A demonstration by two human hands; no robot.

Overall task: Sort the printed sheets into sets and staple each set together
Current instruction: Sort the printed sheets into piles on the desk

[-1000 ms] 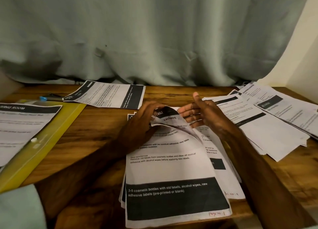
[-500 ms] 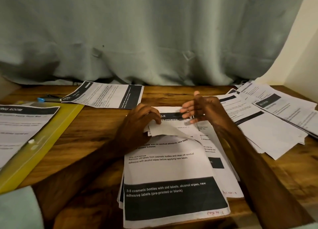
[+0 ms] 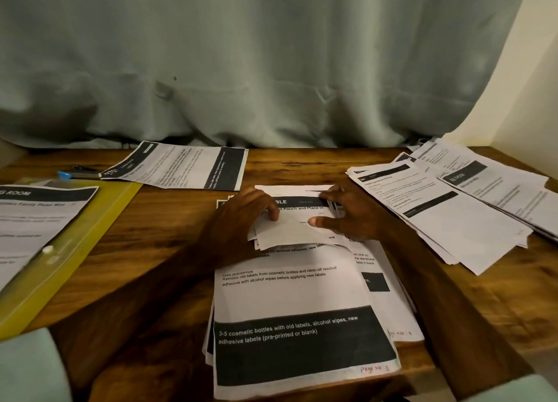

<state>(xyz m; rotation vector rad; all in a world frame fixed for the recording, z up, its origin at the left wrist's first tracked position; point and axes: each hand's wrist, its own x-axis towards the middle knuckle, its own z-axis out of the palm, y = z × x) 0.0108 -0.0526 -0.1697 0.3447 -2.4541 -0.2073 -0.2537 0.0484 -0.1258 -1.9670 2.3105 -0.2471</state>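
— Where's the work?
— Mid-table [image 3: 169, 250]: the stack [image 3: 302, 296], thin sheets that look light, floppy and likely to slide and fan out.
— And the hands?
— Left hand [image 3: 241, 217] has its fingers curled, right hand [image 3: 347, 217] lies spread with its thumb down. Both are on the top sheet's folded-back flap [image 3: 290, 232].
— Best hold?
— I'd pinch a far corner. The middle would crease.

**Lighting: dim, warm, uneven**

Low warm light. The wall [image 3: 537, 69] at right is brightest and the curtain [image 3: 241, 54] is murky. Print on the top sheet [image 3: 296, 296] is sharp; the far sheets [image 3: 453, 220] are soft. The sleeve [image 3: 27, 368] at lower left is blurred. The table [image 3: 181, 208] edge bows from the wide angle.
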